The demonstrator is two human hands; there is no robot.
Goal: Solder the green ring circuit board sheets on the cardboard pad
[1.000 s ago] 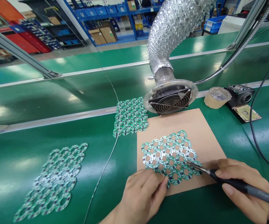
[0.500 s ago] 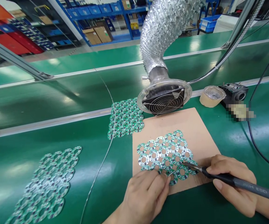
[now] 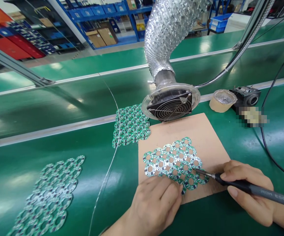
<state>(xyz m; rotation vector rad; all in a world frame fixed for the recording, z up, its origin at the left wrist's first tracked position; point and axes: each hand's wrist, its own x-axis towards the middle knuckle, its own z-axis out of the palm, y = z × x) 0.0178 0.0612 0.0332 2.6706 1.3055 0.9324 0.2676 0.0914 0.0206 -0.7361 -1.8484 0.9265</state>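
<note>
A panel of green ring-shaped circuit boards [image 3: 172,160] lies on a brown board [image 3: 206,141]. My right hand [image 3: 249,193] grips a dark soldering iron [image 3: 255,190]; its metal tip touches a ring near the panel's right edge. My left hand [image 3: 154,205] rests on the panel's near edge with fingers pinched together, feeding thin solder wire [image 3: 104,183] that runs away to the left and back across the bench.
A fume extractor fan [image 3: 171,105] on a foil duct [image 3: 168,29] hangs just behind the brown board. More ring panels lie behind [image 3: 130,126] and at the near left [image 3: 50,196]. A tape roll [image 3: 222,100], an iron stand [image 3: 246,96] and a black cable [image 3: 267,144] are on the right.
The view has shifted a little. The iron tip stays on the panel's right side, and my left hand has slid up over the panel's near edge.
</note>
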